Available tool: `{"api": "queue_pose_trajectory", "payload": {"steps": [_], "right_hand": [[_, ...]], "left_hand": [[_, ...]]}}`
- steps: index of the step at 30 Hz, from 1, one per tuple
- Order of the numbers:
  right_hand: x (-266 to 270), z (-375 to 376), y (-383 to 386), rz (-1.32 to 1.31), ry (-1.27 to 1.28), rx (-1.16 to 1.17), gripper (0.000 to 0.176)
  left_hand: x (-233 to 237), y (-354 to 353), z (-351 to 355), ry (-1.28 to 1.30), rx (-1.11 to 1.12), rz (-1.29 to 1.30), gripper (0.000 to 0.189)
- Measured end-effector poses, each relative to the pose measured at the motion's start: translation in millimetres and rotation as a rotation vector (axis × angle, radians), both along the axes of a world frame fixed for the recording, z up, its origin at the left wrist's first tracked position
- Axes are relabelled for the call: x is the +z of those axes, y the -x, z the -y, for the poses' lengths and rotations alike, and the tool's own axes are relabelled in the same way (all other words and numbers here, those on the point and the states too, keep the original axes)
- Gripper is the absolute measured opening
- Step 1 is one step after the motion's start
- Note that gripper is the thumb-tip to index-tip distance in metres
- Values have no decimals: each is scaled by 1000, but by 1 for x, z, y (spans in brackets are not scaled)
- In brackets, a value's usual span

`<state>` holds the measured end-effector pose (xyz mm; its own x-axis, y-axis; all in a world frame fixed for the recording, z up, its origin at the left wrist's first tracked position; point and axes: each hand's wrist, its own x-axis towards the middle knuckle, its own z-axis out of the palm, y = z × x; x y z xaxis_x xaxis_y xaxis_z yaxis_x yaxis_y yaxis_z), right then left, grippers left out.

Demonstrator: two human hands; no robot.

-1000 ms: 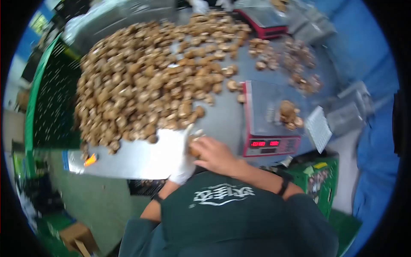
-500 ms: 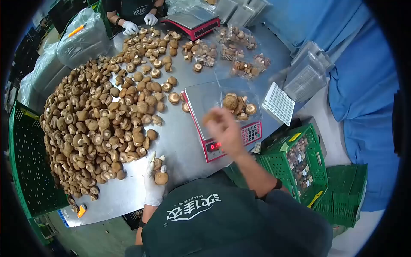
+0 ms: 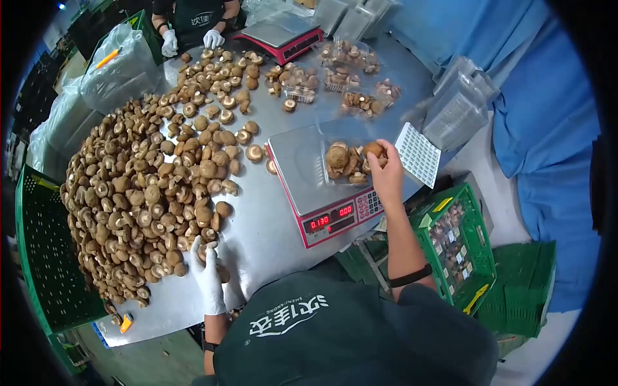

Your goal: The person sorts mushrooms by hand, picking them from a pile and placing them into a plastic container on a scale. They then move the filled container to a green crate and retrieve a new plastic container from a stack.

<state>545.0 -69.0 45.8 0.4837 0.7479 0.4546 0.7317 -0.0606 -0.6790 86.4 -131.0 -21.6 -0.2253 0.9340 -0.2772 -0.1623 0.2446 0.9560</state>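
Note:
My left hand (image 3: 207, 273), in a white glove, is closed around mushrooms (image 3: 223, 273) beside the front edge of a large mushroom pile (image 3: 132, 193). At the right, my bare right hand (image 3: 386, 168) pinches a brown mushroom (image 3: 373, 149) at the right side of a clear plastic tray (image 3: 329, 181). Several mushrooms (image 3: 337, 156) lie in that tray, which rests on the metal plate of a red scale (image 3: 298, 193). The scale's lit display shows 0.130 and 0.00.
Filled packs (image 3: 360, 103) and a second scale (image 3: 283, 38) are farther back. A co-worker's gloved hands (image 3: 214, 39) rest beyond the pile. A white perforated tray (image 3: 418, 154) and stacked clear trays (image 3: 457, 106) are right. Green crates (image 3: 476, 257) stand below; an orange tool (image 3: 126, 323) lies front left.
My right hand has moved right from above the scale plate to the tray with its mushroom. My left hand has shifted left toward the pile. The co-worker's hands have moved left.

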Motion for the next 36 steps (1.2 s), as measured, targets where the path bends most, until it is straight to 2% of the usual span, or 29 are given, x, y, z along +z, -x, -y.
{"api": "queue_pose_trajectory", "payload": {"steps": [3,5,6,8,9,11,12,14,16,17,18,19,20,21,22,23,24,26,27,28,30,31,32,34,36], "right_hand": [[5,-2,5,-150,43,31,40],[2,-7,2,8,31,16,36],[2,-9,2,5,31,16,36],[8,-12,4,65,-159,-13,31],[18,-11,16,62,-161,-12,31],[40,-2,65,-301,5,311,29],[39,5,86,-318,105,486,31],[31,21,134,-331,214,979,54],[30,37,178,-107,38,1146,60],[22,46,193,-154,128,1175,58],[13,51,202,-200,217,1205,56],[6,55,204,-213,218,1164,47],[4,53,201,-219,221,1178,47],[2,51,194,-333,256,1151,43],[0,48,190,-454,294,1133,40],[-4,45,184,-657,351,1059,37],[-5,38,174,-845,406,973,34],[4,26,151,-947,248,904,32],[13,22,138,-964,208,820,31],[21,20,124,-977,167,729,31],[32,16,92,-915,104,600,31],[34,12,76,-739,34,494,31],[33,7,61,-574,-29,400,31],[28,-6,30,-456,-72,272,31],[33,-14,8,-228,9,151,33]], "left_hand": [[12,-4,0,36,44,103,43],[11,-4,1,34,27,119,40],[12,-4,1,31,10,139,39],[17,-8,2,32,-39,155,41],[20,-12,2,36,-89,175,45],[25,-24,5,50,-167,212,50],[27,-27,5,64,-246,250,55],[27,-35,6,96,-415,245,60],[68,-65,11,220,-376,209,59],[49,-62,17,238,-382,137,57],[47,-62,16,214,-492,170,57],[37,-59,16,200,-551,170,64],[43,-58,16,191,-600,170,72],[48,-58,18,200,-572,161,72],[54,-59,21,245,-523,268,74],[64,-54,24,281,-466,372,77],[63,-42,28,279,-428,355,77],[52,-26,36,129,-268,248,79],[47,-10,43,125,-164,175,74],[51,2,49,165,19,-6,67],[23,52,74,98,286,-118,49],[12,74,90,159,422,-268,44],[-6,107,116,171,469,-344,39],[-64,180,174,284,484,-838,33],[-55,188,200,299,518,-1169,29]]}}
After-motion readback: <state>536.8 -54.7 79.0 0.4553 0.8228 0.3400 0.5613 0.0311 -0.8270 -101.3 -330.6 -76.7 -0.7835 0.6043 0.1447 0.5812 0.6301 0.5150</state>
